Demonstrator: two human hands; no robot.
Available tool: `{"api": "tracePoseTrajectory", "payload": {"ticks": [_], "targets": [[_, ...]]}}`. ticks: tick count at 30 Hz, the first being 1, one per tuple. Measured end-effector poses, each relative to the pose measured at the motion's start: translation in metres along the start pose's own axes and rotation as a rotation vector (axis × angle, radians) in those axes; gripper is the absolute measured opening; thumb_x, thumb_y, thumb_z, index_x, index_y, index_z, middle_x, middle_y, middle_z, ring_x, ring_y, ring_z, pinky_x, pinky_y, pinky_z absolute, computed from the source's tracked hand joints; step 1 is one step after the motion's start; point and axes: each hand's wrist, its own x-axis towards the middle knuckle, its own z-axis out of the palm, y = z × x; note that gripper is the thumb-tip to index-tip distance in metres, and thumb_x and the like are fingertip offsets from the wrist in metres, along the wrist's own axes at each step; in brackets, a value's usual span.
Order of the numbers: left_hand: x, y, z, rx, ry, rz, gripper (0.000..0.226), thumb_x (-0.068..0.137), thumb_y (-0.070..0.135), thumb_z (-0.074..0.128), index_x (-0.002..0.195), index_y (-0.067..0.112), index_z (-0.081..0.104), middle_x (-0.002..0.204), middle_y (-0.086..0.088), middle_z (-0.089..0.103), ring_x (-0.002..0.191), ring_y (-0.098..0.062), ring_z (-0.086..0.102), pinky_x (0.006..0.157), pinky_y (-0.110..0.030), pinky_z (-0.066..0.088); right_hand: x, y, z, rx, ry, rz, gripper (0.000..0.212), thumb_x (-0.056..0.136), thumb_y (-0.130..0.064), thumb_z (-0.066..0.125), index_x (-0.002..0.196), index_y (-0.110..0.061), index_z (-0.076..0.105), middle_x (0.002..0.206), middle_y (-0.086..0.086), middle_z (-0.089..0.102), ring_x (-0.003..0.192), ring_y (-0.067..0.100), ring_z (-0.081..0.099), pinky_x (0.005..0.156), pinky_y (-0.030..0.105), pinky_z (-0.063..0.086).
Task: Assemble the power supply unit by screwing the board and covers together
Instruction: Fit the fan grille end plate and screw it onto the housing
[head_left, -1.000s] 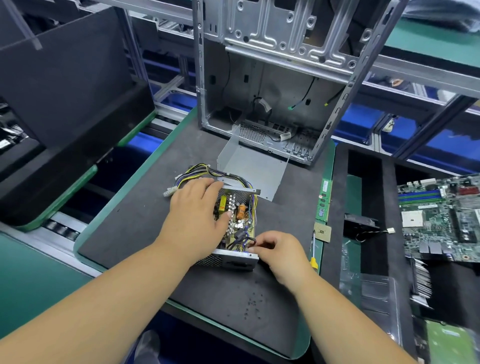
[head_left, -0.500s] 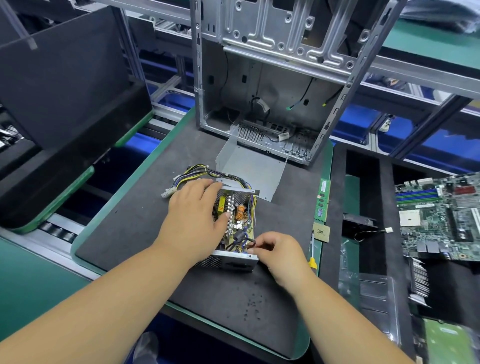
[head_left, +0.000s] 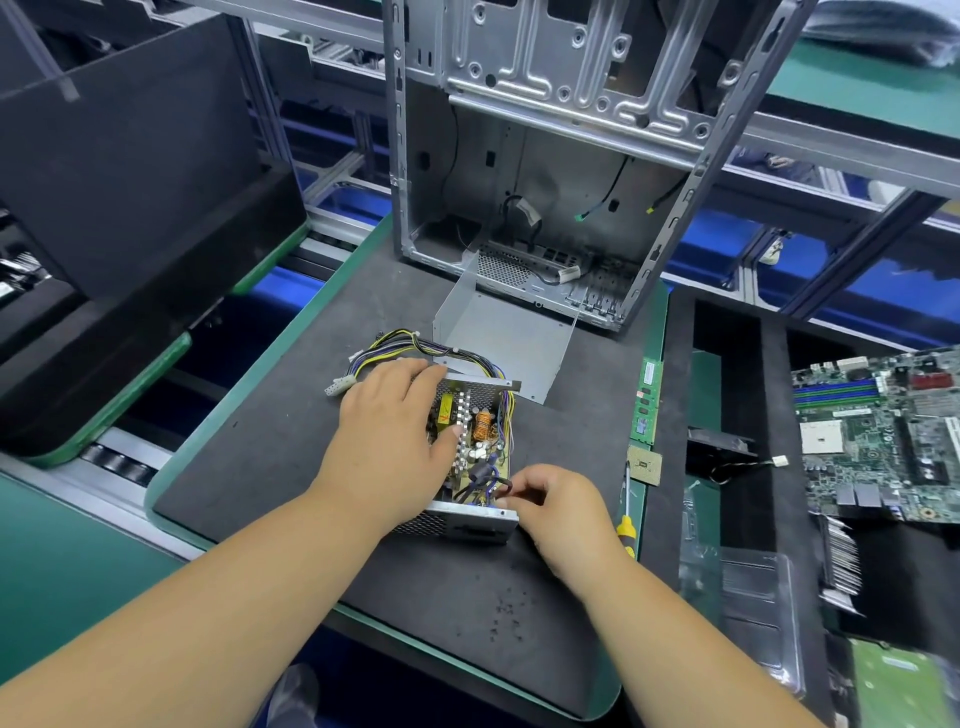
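The left hand (head_left: 392, 439) lies flat over the open power supply unit (head_left: 467, 457), fingers straight and close together, fingertips reaching its far rim and the thumb pressing down on the circuit board (head_left: 475, 447) inside. The right hand (head_left: 558, 506) sits at the unit's near right corner, fingers curled, its thumb and forefinger pinching something small and dark at the board's edge; what it is cannot be told. The unit stands near the middle of a dark foam mat (head_left: 311, 415), its perforated near wall facing the person, one bundle of yellow, black and purple cables (head_left: 405, 345) spilling off its far left corner and ending in a white connector.

Just beyond the unit lies one loose bent metal cover (head_left: 509, 338), open side up, touching or nearly touching the unit's far rim. Behind that stands one bare computer case (head_left: 545, 171), close to the mat's far edge. Bare mat lies left of the unit and in front of it, where a scatter of small dark screws (head_left: 506, 613) rests, too small to count. To the right, room is tighter: the mat's green edge carries one memory stick (head_left: 647, 400), one processor chip (head_left: 644, 464) and one yellow-handled screwdriver (head_left: 626, 512), all in a line just beside the right hand. Past them, a black foam tray (head_left: 737, 395) holds one motherboard (head_left: 883, 436).
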Motion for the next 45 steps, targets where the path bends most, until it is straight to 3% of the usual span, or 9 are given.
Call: {"api": "tracePoseTrajectory", "payload": {"ticks": [3, 8, 16, 20, 27, 34, 37, 40, 45], "targets": [[0.000, 0.000, 0.000, -0.002, 0.001, -0.003, 0.060, 0.086, 0.037, 0.066, 0.140, 0.016, 0.050, 0.141, -0.002, 0.047, 0.134, -0.023, 0.038, 0.109, -0.042, 0.029, -0.002, -0.007, -0.004, -0.229, -0.034, -0.130, 0.007, 0.087, -0.021, 0.071, 0.080, -0.020, 0.069, 0.087, -0.004, 0.063, 0.081, 0.015, 0.056, 0.069, 0.025, 0.043], [0.000, 0.000, 0.000, -0.006, 0.000, -0.004, 0.060, 0.085, 0.036, 0.067, 0.140, 0.016, 0.050, 0.141, -0.002, 0.047, 0.134, -0.024, 0.038, 0.109, -0.043, 0.030, 0.000, -0.018, -0.008, -0.387, -0.087, -0.181, 0.006, 0.089, -0.023, 0.068, 0.085, -0.018, 0.070, 0.090, -0.001, 0.060, 0.083, 0.019, 0.055, 0.070, 0.029, 0.043], [0.000, -0.001, 0.002, -0.005, 0.002, -0.001, 0.060, 0.085, 0.036, 0.064, 0.140, 0.017, 0.049, 0.142, -0.001, 0.045, 0.135, -0.022, 0.037, 0.110, -0.042, 0.028, 0.007, -0.014, -0.008, -0.317, -0.077, -0.125, 0.019, 0.082, -0.014, 0.070, 0.081, -0.031, 0.063, 0.068, -0.015, 0.059, 0.068, 0.011, 0.054, 0.066, 0.024, 0.046], [0.000, -0.002, 0.002, -0.002, 0.002, 0.004, 0.060, 0.085, 0.035, 0.064, 0.140, 0.016, 0.049, 0.141, -0.001, 0.046, 0.135, -0.023, 0.038, 0.110, -0.042, 0.030, 0.008, -0.011, -0.007, -0.398, -0.084, -0.181, 0.010, 0.085, -0.023, 0.071, 0.083, -0.031, 0.065, 0.069, -0.012, 0.056, 0.070, 0.015, 0.052, 0.058, 0.023, 0.040], [0.001, -0.003, 0.003, 0.000, -0.003, 0.008, 0.060, 0.086, 0.036, 0.061, 0.141, 0.017, 0.048, 0.142, -0.001, 0.045, 0.136, -0.021, 0.036, 0.111, -0.040, 0.029, 0.012, -0.013, -0.008, -0.428, -0.128, -0.144, 0.006, 0.082, -0.021, 0.070, 0.080, -0.018, 0.066, 0.084, 0.002, 0.070, 0.080, 0.027, 0.062, 0.071, 0.031, 0.054], [0.001, -0.004, 0.001, -0.051, -0.016, 0.001, 0.057, 0.088, 0.031, 0.062, 0.143, 0.019, 0.048, 0.146, 0.002, 0.043, 0.138, -0.019, 0.034, 0.114, -0.039, 0.027, 0.010, -0.022, -0.013, -0.426, -0.158, -0.131, 0.015, 0.081, -0.011, 0.062, 0.074, -0.024, 0.065, 0.079, -0.002, 0.068, 0.070, 0.019, 0.053, 0.057, 0.023, 0.038], [0.002, -0.008, -0.005, -0.114, -0.072, 0.001, 0.056, 0.093, 0.026, 0.060, 0.146, 0.021, 0.045, 0.149, 0.003, 0.040, 0.140, -0.018, 0.031, 0.117, -0.037, 0.023, -0.003, -0.023, -0.024, -0.332, -0.150, -0.111, 0.017, 0.084, -0.012, 0.065, 0.092, -0.026, 0.071, 0.085, -0.005, 0.071, 0.074, 0.012, 0.059, 0.067, 0.022, 0.046], [0.012, -0.018, -0.017, -0.115, -0.157, 0.041, 0.052, 0.095, 0.026, 0.058, 0.146, 0.023, 0.046, 0.149, 0.004, 0.043, 0.139, -0.018, 0.032, 0.116, -0.034, 0.022, -0.018, -0.018, -0.044, -0.215, -0.073, -0.083, 0.017, 0.087, -0.015, 0.068, 0.090, -0.032, 0.069, 0.083, -0.014, 0.069, 0.077, 0.002, 0.061, 0.071, 0.013, 0.046], [0.039, -0.034, -0.033, -0.025, -0.256, -0.009, 0.038, 0.096, 0.032, 0.056, 0.134, 0.028, 0.057, 0.133, 0.003, 0.055, 0.115, -0.022, 0.055, 0.105, -0.038, 0.040, -0.033, -0.024, -0.067, -0.121, -0.018, -0.086, 0.007, 0.087, -0.025, 0.071, 0.082, -0.029, 0.074, 0.070, -0.020, 0.065, 0.064, -0.006, 0.056, 0.056, 0.005, 0.038]]}}
